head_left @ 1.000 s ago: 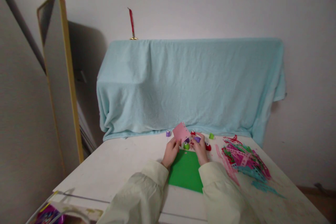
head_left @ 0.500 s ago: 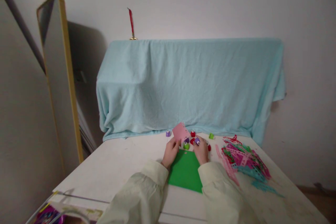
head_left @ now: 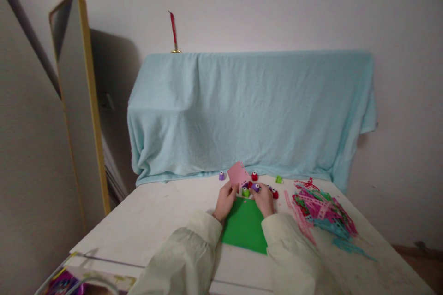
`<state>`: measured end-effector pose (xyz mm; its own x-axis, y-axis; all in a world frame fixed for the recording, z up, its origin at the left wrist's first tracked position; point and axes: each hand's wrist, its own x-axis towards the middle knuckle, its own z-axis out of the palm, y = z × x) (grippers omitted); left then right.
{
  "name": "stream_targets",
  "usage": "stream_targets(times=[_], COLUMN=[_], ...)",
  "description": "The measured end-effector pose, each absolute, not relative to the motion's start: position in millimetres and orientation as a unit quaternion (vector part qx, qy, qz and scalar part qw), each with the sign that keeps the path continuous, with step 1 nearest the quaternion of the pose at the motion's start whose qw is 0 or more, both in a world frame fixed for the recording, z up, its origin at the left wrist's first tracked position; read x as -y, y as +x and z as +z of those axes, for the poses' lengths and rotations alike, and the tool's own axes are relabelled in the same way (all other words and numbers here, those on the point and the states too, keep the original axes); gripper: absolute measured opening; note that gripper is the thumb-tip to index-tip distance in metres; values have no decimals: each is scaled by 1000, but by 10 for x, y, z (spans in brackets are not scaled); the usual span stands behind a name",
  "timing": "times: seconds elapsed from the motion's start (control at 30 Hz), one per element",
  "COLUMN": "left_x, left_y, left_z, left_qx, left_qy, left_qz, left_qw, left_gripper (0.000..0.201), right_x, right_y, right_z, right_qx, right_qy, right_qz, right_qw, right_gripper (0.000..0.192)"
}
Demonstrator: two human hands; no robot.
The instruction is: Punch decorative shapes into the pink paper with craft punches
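My left hand (head_left: 225, 199) pinches the lower corner of a small pink paper square (head_left: 238, 173), whose right edge shows punched holes. In my right hand (head_left: 263, 199) is a purple craft punch (head_left: 255, 187), gripped by the fingers just right of the paper. I cannot tell whether the punch touches the paper. Between the hands sits a green craft punch (head_left: 245, 191). Under both wrists lies a green sheet (head_left: 244, 227), with a small pink scrap (head_left: 245, 201) near its top edge.
Other small punches stand beyond the hands: a purple one (head_left: 222, 176), a red one (head_left: 254, 176) and a green one (head_left: 278, 179). Punched paper strips (head_left: 321, 212) are heaped at the right. A light blue cloth (head_left: 249, 115) hangs behind the white table (head_left: 155, 212).
My right hand has shifted slightly left with the purple punch, nearer the pink paper. The left hand and the paper have stayed almost still.
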<state>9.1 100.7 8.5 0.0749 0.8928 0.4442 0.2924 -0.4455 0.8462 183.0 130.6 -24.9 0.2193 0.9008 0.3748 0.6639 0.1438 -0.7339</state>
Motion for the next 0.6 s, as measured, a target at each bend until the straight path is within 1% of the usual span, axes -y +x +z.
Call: stream_targets(times=[0.13, 0.27, 0.6], left_x=[-1000, -999, -984], left_y=[87, 95, 99], left_z=[97, 97, 114], left_qx=[-439, -440, -439], left_qy=[678, 675, 676], left_qz=[514, 517, 514], left_qw=[288, 288, 294], left_gripper=[42, 42, 42], right_x=[-1307, -1295, -1292], right_y=[1823, 1822, 1806], right_z=[-249, -242, -255], right_qx=[615, 620, 595], right_qy=[-633, -621, -619], right_qz=[129, 123, 163], right_qw=[452, 463, 486], right_gripper=[26, 26, 28])
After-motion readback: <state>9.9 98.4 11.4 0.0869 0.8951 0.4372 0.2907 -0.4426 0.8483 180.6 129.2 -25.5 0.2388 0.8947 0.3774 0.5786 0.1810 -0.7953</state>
